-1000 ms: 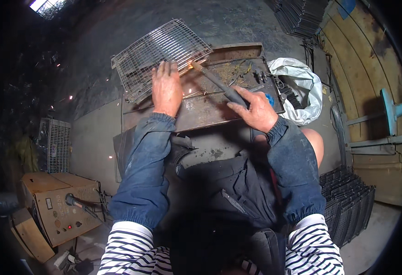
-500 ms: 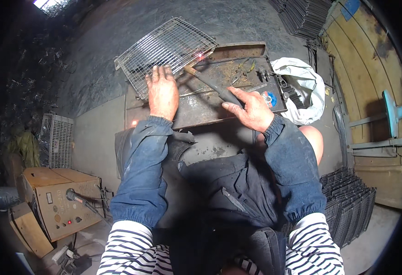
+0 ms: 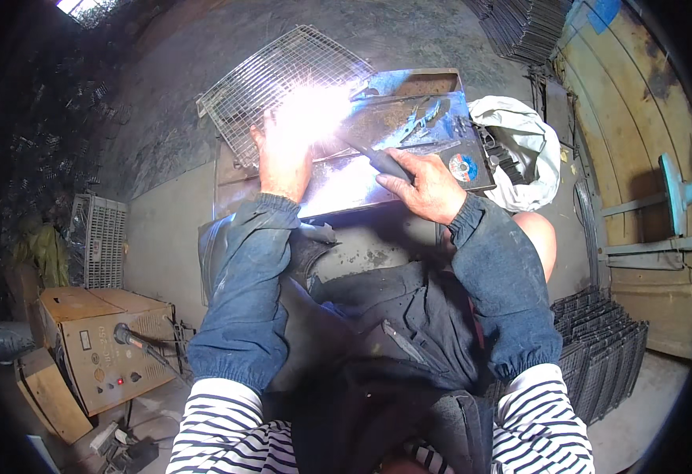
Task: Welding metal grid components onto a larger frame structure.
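My right hand (image 3: 433,188) is wrapped round the dark handle of a welding torch (image 3: 377,159), which points up and left. A blinding white arc burns at its tip and hides the tip itself. My left hand (image 3: 285,170) lies on the near right part of a wire mesh panel (image 3: 243,87), its fingers stretched forward. Glare washes out most of those fingers and the mesh beside them. The panel rests over the left side of a low metal worktable (image 3: 330,201) in front of my knees.
On the table's right lie a blue disc (image 3: 463,167) and some tools lit blue. A white sack (image 3: 539,150) stands beside it. A welding machine (image 3: 117,347) is at lower left, stacked dark mesh panels (image 3: 598,355) at lower right, a wire crate (image 3: 105,241) at left.
A bright arc has flared up at the torch tip, lighting the table and hiding my left fingers. My right hand with the torch has shifted slightly left; my left hand has moved little.
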Demonstrator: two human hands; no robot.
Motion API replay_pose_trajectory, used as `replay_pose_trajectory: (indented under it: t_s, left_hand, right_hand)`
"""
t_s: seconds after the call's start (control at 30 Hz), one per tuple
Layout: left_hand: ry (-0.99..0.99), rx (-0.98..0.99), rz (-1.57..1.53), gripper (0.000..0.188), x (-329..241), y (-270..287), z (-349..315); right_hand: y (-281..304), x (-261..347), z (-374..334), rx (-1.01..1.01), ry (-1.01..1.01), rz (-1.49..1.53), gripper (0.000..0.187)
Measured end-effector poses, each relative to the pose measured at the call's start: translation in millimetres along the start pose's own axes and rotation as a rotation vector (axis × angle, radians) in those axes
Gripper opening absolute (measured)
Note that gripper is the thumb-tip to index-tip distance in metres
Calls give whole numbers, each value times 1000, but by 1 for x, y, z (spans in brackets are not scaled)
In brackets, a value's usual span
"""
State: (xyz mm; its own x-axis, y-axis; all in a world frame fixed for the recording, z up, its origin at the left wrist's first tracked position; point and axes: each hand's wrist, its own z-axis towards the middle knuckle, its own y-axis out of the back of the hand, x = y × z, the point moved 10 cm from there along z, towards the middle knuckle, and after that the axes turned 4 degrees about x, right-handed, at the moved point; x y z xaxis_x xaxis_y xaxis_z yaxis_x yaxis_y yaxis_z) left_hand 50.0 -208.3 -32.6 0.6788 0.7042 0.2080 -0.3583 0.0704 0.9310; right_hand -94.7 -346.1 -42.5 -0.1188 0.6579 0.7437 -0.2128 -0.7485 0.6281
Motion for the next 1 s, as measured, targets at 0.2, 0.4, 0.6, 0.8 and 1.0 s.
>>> replay_pose_trajectory:
  t_s: [0.2, 0.4, 0.6, 0.8, 1.0]
  left_hand:
    - [22, 13, 6, 45, 7, -15, 2]
    - [49, 47, 67, 43, 2, -13, 6]
    - [96, -48, 52, 45, 11, -12, 8]
    - [88, -90, -280, 52, 26, 14, -10]
    - [121, -20, -16, 45, 52, 0, -44]
  right_hand:
    - [-1, 1, 2, 32, -13, 23, 45]
    - [2, 0, 0, -44, 50, 85, 39]
    - [5, 5, 0, -37, 31, 6, 47]
    - [18, 3, -21, -13, -29, 7, 51]
    - [0, 19, -21, 54, 44, 1, 53]
